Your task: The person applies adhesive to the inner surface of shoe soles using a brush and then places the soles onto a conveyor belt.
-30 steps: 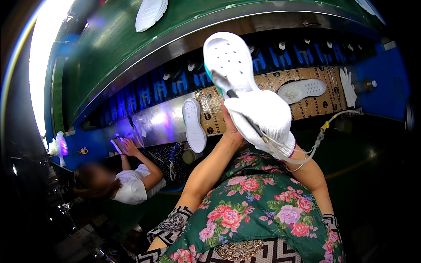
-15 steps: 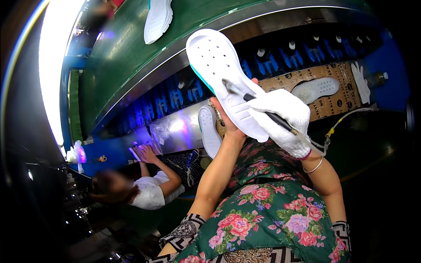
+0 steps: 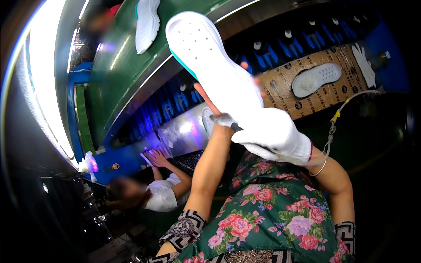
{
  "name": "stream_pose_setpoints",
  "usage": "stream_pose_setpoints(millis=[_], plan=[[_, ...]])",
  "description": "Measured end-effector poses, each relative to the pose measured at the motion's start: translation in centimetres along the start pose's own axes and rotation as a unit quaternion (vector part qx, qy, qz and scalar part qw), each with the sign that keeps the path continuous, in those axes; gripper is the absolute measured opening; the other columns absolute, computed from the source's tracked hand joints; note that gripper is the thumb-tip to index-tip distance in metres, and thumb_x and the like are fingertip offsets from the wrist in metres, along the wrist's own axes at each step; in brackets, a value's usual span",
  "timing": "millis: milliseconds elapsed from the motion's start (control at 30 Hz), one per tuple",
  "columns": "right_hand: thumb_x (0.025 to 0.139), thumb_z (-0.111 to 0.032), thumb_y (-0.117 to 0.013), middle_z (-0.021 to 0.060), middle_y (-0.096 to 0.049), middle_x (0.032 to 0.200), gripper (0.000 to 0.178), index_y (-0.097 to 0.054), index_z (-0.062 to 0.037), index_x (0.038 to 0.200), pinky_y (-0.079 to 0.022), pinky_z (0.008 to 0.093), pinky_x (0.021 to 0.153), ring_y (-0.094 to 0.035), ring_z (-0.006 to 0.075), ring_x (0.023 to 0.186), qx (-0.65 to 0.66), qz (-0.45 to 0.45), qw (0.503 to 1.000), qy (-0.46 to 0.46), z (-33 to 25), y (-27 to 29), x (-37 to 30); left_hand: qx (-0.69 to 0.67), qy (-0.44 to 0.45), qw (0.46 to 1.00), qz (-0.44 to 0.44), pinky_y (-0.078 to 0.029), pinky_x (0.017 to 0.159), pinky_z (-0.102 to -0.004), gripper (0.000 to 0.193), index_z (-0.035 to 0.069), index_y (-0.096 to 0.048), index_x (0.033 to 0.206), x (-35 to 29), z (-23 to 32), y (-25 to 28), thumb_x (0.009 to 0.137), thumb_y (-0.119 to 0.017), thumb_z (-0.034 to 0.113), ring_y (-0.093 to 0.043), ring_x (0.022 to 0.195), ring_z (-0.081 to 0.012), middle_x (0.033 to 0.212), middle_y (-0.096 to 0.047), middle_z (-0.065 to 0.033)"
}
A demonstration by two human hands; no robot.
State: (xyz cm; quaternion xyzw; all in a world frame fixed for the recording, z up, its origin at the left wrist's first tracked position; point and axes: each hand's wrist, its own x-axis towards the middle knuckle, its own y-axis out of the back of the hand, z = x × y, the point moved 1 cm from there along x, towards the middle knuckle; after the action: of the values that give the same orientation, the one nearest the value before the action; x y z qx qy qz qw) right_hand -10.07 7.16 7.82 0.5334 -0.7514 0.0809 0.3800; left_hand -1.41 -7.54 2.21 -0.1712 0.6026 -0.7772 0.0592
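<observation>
A white shoe sole (image 3: 206, 57) with small holes in its wide end and a green strip along its left edge lies slanted across my left hand (image 3: 207, 97). That bare hand is closed round it from below, fingers showing at both edges, the palm hidden. In a white knit glove, my right hand (image 3: 272, 136) grips a dark-handled brush (image 3: 224, 119). The bristles are beside the sole's narrow end, over my left wrist; I cannot tell whether they touch anything. The glove covers part of the narrow end and most of the handle.
A thin clear tube (image 3: 331, 127) runs from the brush to the right. Another sole (image 3: 316, 79) rests on cardboard (image 3: 280, 85) beside a white glove (image 3: 364, 65). One more sole (image 3: 147, 26) is on the green belt (image 3: 114, 74). At left, a co-worker's hands (image 3: 155, 157) hold something.
The sole has shifted up and left in my left hand. My right hand has drawn the brush from the sole's middle down to beside its narrow end.
</observation>
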Motion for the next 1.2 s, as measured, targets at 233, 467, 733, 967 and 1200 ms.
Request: stream_pose_setpoints(millis=[233, 467, 733, 967, 1200], plan=[[0.073, -0.008, -0.078, 0.0053, -0.072, 0.092, 0.025, -0.075, -0.0134, 0.098, -0.052, 0.0337, 0.068, -0.067, 0.0224, 0.075, -0.088, -0.026, 0.996, -0.002, 0.1, 0.3, -0.2, 0.056, 0.110, 0.992, -0.018, -0.050, 0.082, -0.0486, 0.118, 0.006, -0.031, 0.145, 0.8, 2.3, 1.1, 0.063, -0.065, 0.084, -0.051, 0.098, -0.0398, 0.122, -0.049, -0.0278], [0.074, -0.005, -0.077, 0.0082, -0.072, 0.088, 0.021, -0.075, -0.0088, 0.094, -0.055, 0.0331, 0.069, -0.070, 0.0205, 0.077, 0.037, 0.029, 0.987, -0.155, 0.0, 0.7, -0.2, 0.138, 0.117, 0.983, -0.020, -0.042, 0.067, -0.0404, 0.110, 0.009, -0.033, 0.146, 1.5, 2.7, 0.4, 0.069, -0.059, 0.083, -0.050, 0.088, -0.0315, 0.125, -0.047, -0.0193], [0.074, -0.008, -0.080, 0.0069, -0.072, 0.087, 0.016, -0.075, -0.0084, 0.090, -0.055, 0.0306, 0.070, -0.070, 0.0199, 0.078, 0.102, -0.022, 0.980, -0.170, -1.6, 0.3, -0.5, 0.055, 0.182, 0.977, -0.098, -0.058, 0.067, -0.0405, 0.113, 0.000, -0.037, 0.145, 1.8, 3.4, 1.5, 0.069, -0.056, 0.081, -0.056, 0.107, -0.0416, 0.129, -0.047, -0.0332], [0.076, -0.009, -0.072, 0.0058, -0.070, 0.090, 0.029, -0.072, -0.0148, 0.105, -0.051, 0.0335, 0.064, -0.066, 0.0219, 0.073, -0.166, -0.088, 0.982, 0.011, -1.2, -0.3, -2.0, 0.049, 0.215, 0.975, -0.032, -0.054, 0.088, -0.0505, 0.103, 0.003, -0.035, 0.148, 1.8, 3.8, 2.2, 0.076, -0.052, 0.075, -0.051, 0.123, -0.0444, 0.142, -0.038, -0.0344], [0.075, -0.007, -0.079, 0.0084, -0.072, 0.088, 0.017, -0.075, -0.0067, 0.091, -0.054, 0.0312, 0.070, -0.069, 0.0204, 0.080, 0.030, 0.027, 0.979, -0.199, -1.9, 0.7, -1.0, 0.027, 0.181, 0.980, -0.079, -0.056, 0.086, -0.0470, 0.112, 0.003, -0.034, 0.148, 2.5, 3.3, 1.4, 0.069, -0.059, 0.078, -0.051, 0.122, -0.0431, 0.139, -0.040, -0.0345]])
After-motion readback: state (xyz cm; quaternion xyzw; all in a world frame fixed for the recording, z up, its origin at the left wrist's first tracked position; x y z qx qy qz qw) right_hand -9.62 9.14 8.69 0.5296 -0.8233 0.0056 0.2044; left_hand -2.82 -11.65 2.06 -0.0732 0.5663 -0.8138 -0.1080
